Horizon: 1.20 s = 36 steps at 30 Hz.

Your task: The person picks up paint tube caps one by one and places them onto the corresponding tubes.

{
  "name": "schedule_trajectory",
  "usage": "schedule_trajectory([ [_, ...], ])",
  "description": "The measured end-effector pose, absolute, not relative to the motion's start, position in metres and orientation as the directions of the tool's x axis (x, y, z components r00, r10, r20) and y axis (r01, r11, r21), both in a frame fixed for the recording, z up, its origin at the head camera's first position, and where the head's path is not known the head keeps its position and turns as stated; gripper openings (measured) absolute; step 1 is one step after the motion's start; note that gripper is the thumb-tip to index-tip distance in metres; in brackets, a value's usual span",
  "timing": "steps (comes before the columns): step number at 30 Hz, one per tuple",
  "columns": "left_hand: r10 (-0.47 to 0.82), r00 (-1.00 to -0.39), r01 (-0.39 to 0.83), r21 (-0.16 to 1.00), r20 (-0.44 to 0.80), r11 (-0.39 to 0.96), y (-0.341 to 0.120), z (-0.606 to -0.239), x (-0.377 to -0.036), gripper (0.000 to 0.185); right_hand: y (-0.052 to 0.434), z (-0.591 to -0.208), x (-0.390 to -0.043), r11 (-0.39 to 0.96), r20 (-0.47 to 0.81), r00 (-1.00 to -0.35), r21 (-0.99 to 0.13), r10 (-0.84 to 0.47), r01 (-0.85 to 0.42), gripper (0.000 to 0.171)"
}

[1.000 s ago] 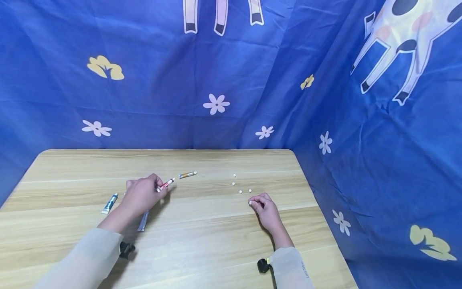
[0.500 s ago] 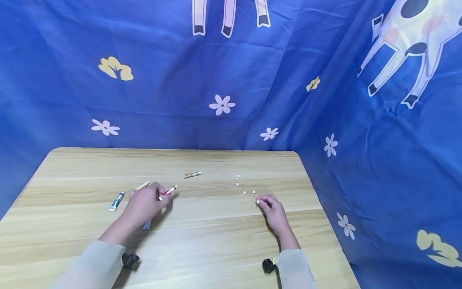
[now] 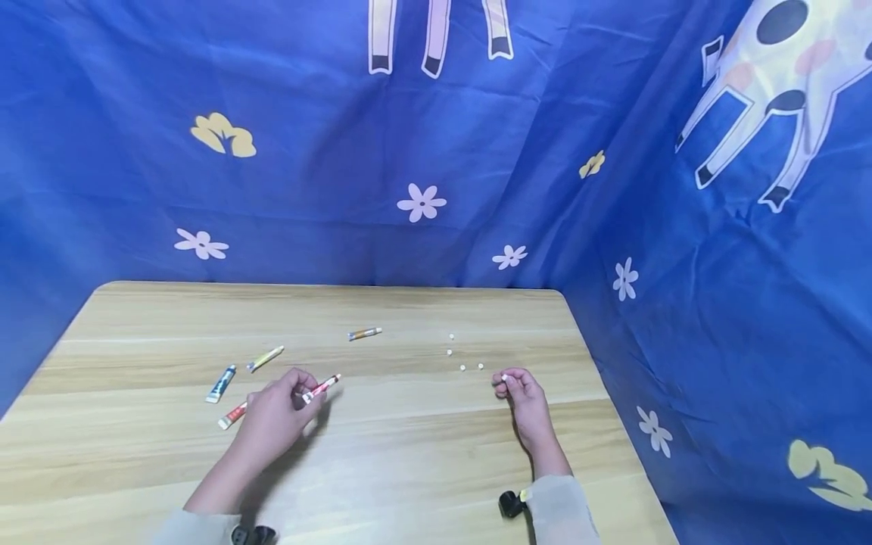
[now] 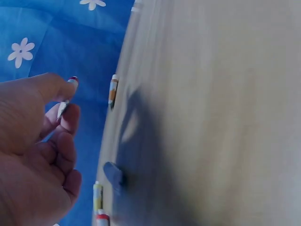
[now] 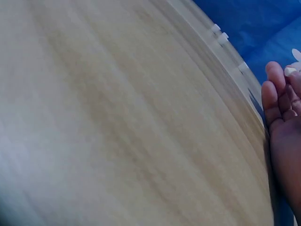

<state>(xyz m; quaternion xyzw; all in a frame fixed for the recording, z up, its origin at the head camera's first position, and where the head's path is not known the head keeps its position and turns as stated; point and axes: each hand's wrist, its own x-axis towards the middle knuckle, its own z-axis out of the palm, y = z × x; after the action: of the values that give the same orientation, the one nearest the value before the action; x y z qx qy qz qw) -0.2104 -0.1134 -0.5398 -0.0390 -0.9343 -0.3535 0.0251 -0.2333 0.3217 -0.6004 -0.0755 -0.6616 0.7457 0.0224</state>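
Note:
My left hand (image 3: 303,390) hovers low over the wooden table (image 3: 409,454) and pinches a red-and-white tube (image 3: 322,387) between thumb and fingers. In the left wrist view the thumb covers most of that red-and-white tube (image 4: 69,89). My right hand (image 3: 502,382) is at the right, its fingers curled, pinching a tiny white cap (image 3: 504,377); in the right wrist view the white cap (image 5: 290,71) shows at the fingertips. Several loose white caps (image 3: 463,369) lie just beyond the right hand.
An orange tube (image 3: 364,333) lies mid-table; a yellow tube (image 3: 266,358), a blue tube (image 3: 221,384) and a red tube (image 3: 233,415) lie left of my left hand. Blue patterned cloth (image 3: 422,151) walls the back and right sides.
My left hand drew back toward me with the red-and-white tube, uncovering the yellow and red tubes. My right hand shifted slightly right, still pinching the cap.

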Motion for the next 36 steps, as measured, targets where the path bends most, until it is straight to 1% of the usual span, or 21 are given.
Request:
schedule_trajectory([
  [3,0.034,-0.996,0.079,0.677,0.08,0.732,-0.113,-0.542,-0.2,0.021,0.326,-0.602,-0.232,-0.181,-0.054,-0.991,-0.983,0.125,0.031,0.013],
  [7,0.005,-0.996,0.063,0.7,0.083,0.712,-0.112,-0.543,-0.188,0.021,0.331,-0.603,-0.229,-0.206,-0.021,-0.992,-0.979,0.127,-0.006,0.009],
  [14,-0.026,-0.998,0.023,0.742,0.053,0.67,-0.11,-0.546,-0.169,0.02,0.331,-0.599,-0.226,-0.245,-0.027,-0.987,-0.97,0.156,-0.012,0.006],
  [18,-0.033,-0.997,0.03,0.739,0.07,0.673,-0.11,-0.545,-0.166,0.019,0.33,-0.599,-0.225,-0.257,-0.039,-0.982,-0.966,0.186,-0.011,0.008],
  [23,-0.032,-0.998,0.025,0.752,0.061,0.659,-0.109,-0.544,-0.16,0.018,0.329,-0.603,-0.224,-0.254,-0.058,-0.971,-0.967,0.23,-0.002,0.009],
  [28,-0.035,-0.998,0.019,0.757,0.055,0.653,-0.106,-0.545,-0.151,0.018,0.324,-0.606,-0.223,-0.217,-0.076,-0.958,-0.976,0.276,0.015,0.021],
  [31,-0.036,-0.998,0.019,0.762,0.055,0.648,-0.105,-0.544,-0.147,0.018,0.321,-0.606,-0.221,-0.213,-0.087,-0.95,-0.977,0.299,0.023,0.024],
  [36,-0.032,-0.996,0.042,0.761,0.083,0.648,-0.104,-0.547,-0.142,0.018,0.319,-0.6,-0.22,-0.264,-0.131,-0.941,-0.964,0.311,0.047,0.017],
])
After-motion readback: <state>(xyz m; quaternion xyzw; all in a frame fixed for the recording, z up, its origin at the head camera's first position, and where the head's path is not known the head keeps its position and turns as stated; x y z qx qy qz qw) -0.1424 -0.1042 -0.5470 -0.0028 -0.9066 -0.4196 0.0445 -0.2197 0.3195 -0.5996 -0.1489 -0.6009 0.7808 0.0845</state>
